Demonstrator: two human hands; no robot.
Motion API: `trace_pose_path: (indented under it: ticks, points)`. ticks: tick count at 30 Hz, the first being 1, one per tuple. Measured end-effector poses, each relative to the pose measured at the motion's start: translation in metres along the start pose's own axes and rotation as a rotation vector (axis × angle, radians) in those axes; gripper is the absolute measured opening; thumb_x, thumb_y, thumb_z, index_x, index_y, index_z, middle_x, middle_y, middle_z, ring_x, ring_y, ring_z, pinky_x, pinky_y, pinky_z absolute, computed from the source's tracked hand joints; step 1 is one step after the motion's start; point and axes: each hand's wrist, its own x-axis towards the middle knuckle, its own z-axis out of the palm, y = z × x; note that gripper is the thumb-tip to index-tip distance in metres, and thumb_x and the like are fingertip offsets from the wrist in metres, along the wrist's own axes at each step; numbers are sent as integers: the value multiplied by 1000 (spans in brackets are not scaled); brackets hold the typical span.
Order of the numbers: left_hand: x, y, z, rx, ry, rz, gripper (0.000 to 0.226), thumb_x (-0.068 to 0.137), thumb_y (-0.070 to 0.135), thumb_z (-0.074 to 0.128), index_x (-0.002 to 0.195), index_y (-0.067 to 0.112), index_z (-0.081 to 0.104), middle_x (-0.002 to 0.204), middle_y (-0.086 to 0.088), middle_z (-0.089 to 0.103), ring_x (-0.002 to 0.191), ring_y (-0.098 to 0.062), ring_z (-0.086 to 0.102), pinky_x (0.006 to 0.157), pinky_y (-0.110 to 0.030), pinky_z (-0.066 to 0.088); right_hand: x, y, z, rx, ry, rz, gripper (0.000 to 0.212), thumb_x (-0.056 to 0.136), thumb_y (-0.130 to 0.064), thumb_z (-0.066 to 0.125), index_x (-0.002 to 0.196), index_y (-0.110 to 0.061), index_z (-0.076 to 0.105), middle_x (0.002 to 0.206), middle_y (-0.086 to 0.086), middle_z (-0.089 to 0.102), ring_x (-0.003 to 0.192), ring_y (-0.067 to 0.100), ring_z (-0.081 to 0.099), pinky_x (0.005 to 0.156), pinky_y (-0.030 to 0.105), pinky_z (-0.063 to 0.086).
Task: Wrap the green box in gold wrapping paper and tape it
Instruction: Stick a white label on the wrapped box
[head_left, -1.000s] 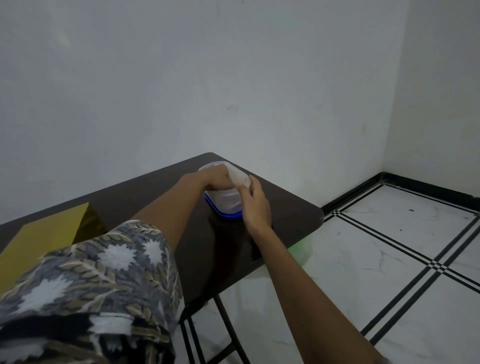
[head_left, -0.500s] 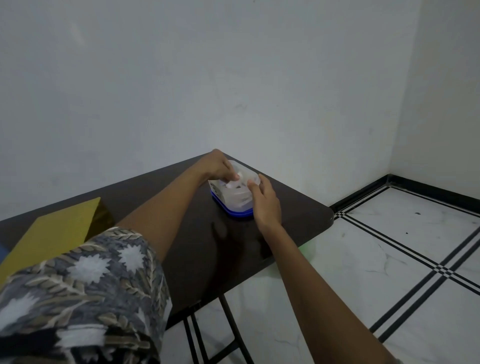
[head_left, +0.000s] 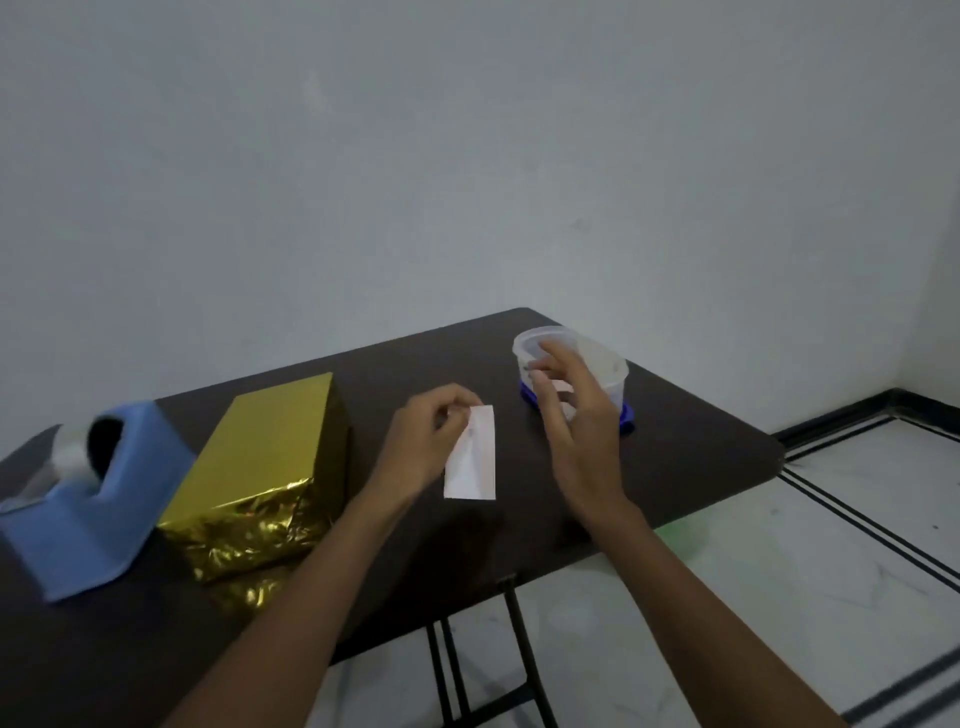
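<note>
A box wrapped in gold paper (head_left: 265, 462) lies on the dark table (head_left: 696, 452), its near end crumpled and loose. My left hand (head_left: 421, 447) pinches the top of a small white paper slip (head_left: 471, 457) that hangs down above the table. My right hand (head_left: 571, 410) hovers with relaxed fingers just in front of a clear plastic container (head_left: 597, 364) that sits on its blue lid. A blue tape dispenser (head_left: 88, 493) with a roll of clear tape stands left of the gold box.
The table's right edge and rounded far corner are close to the container. Beyond them is white tiled floor (head_left: 831, 571) with black lines, and folding table legs (head_left: 467, 670) show below. A plain wall stands behind.
Both hands have left the container. My left hand now holds a white slip taken from it. The view has swung left, bringing the gold box and the tape dispenser into sight.
</note>
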Motion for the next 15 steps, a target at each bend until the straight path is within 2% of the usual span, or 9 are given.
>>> trace_pose_path:
  ticks: [1,3,5,7,11,15]
  points:
    - [-1,-15,1,9,-43,7,21,96,9,48,92,24,62,102,6,62,95,-9,55,73,-14,39,-2,-1,11,-12,-73,64,20,96,-22,51,114,-17,61,101,-11,60,95,2,58,84,16,49]
    - [-3,-34,4,-14,-52,19,22,96,10,48,93,25,64,104,4,65,98,-12,58,80,-21,41,1,4,29,-14,-227,265,20,96,-23,52,100,-11,67,94,3,68,88,16,64,80,30,55]
    - [-5,-46,3,-55,6,-5,21,95,7,49,95,20,66,102,1,65,98,-16,58,80,-24,42,4,8,40,84,-312,504,19,94,-18,55,97,-6,69,95,14,70,82,24,68,69,27,58]
    - [-4,-51,3,-125,56,-32,21,95,6,48,93,17,66,102,-2,65,98,-20,58,79,-25,43,6,12,44,174,-347,665,16,92,-13,58,99,-2,68,97,16,70,76,23,68,61,21,57]
    - [-3,-54,5,-176,50,-24,22,94,6,49,89,19,67,103,-5,66,98,-23,58,82,-33,46,4,16,43,217,-386,725,16,90,-6,59,100,5,67,92,17,69,73,20,68,59,18,56]
    - [-5,-53,7,-181,36,-24,21,94,7,49,88,18,66,100,-2,65,94,-19,57,74,-25,43,2,15,41,221,-415,701,16,89,-3,59,99,7,67,88,17,70,73,20,69,65,20,57]
